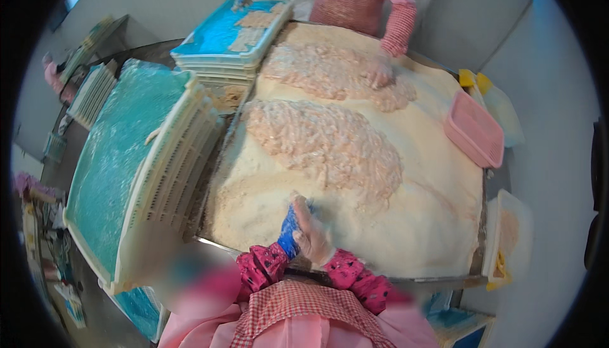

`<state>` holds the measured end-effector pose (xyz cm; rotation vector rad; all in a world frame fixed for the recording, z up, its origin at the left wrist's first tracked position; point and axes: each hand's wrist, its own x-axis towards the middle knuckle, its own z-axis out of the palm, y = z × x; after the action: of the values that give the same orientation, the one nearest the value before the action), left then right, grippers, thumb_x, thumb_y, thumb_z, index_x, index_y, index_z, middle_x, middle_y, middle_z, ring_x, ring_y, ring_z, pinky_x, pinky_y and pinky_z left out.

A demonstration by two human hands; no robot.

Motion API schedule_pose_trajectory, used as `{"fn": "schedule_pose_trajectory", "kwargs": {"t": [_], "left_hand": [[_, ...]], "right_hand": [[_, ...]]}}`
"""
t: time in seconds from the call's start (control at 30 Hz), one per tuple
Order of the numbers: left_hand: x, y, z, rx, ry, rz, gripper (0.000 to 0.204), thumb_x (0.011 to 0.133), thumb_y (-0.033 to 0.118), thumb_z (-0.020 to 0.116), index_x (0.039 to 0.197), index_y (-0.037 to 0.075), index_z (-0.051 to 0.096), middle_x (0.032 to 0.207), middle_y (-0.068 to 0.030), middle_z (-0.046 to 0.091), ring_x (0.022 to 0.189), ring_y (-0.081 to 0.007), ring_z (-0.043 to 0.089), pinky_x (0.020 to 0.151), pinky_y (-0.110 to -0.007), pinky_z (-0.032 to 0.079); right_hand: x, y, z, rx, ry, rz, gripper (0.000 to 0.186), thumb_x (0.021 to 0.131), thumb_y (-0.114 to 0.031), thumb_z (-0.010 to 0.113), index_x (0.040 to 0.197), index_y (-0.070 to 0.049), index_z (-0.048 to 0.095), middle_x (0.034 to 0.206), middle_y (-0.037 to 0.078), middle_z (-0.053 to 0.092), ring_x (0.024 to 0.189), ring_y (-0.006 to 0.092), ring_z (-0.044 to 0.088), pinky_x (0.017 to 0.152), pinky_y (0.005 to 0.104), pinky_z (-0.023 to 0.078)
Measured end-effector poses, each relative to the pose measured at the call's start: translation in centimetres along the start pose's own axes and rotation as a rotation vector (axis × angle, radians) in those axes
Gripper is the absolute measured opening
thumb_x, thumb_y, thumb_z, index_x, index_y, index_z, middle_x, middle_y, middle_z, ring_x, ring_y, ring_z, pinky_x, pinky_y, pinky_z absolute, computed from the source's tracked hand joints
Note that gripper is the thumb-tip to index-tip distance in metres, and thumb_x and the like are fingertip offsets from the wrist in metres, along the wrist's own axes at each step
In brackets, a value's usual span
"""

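Near the front edge of the table, my left hand (288, 234) in a blue glove and my right hand (313, 239) in a pale, see-through glove are pressed against each other, palm to palm. Whatever lies between them, if anything, is hidden. Pale powder or crumbs dust the gloves. Beneath and around them spreads a thick layer of cream-coloured flour or crumbs (438, 215). Just beyond my hands lies a big heap of wet, pale pink raw meat strips (330, 142). A second heap of strips (311, 65) sits farther back.
Across the table a co-worker's gloved hand (379, 72) touches the far heap; the other rests over a blue-lined tray (295, 5) holding coated pieces. Stacked white crates with a blue-green lining (120, 157) stand at left. A pink basket (476, 129) sits at the right edge.
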<state>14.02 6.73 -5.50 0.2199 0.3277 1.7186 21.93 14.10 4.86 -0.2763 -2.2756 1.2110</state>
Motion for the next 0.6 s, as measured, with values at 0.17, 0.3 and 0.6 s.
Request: {"fn": "schedule_pose_trajectory", "kwargs": {"t": [0.17,0.3,0.6], "left_hand": [[-4.8,10.2,7.7,0.008,0.444,0.221,0.043,0.092,0.039,0.040,0.117,0.005,0.046,0.090,-0.0026,0.056,0.069,-0.0111,0.052,0.062,-0.024,0.045],[-12.8,20.8,14.7,0.157,0.530,0.658,0.042,0.091,0.037,0.045,0.117,0.005,0.046,0.089,-0.0025,0.055,0.068,-0.0107,0.052,0.061,-0.024,0.046],[-33.9,30.3,11.3,1.480,1.271,0.346,0.030,0.087,0.024,0.055,0.110,0.005,0.055,0.102,-0.0080,0.058,0.095,-0.0184,0.054,0.084,-0.030,0.043]], "right_hand": [[3.4,11.2,-5.3,-0.774,-0.028,0.053,0.019,0.073,-0.011,0.057,0.092,-0.008,0.053,0.085,0.012,0.054,0.082,0.0311,0.052,0.072,0.0425,0.041],[2.2,13.7,-8.8,-0.993,-0.115,-0.202,0.019,0.067,-0.009,0.060,0.085,-0.011,0.055,0.084,0.009,0.055,0.084,0.0270,0.052,0.077,0.0386,0.041],[2.0,12.5,-10.0,-0.427,0.054,0.259,0.013,0.070,-0.002,0.058,0.082,-0.001,0.054,0.076,0.011,0.055,0.073,0.0230,0.054,0.066,0.0345,0.044]]}}
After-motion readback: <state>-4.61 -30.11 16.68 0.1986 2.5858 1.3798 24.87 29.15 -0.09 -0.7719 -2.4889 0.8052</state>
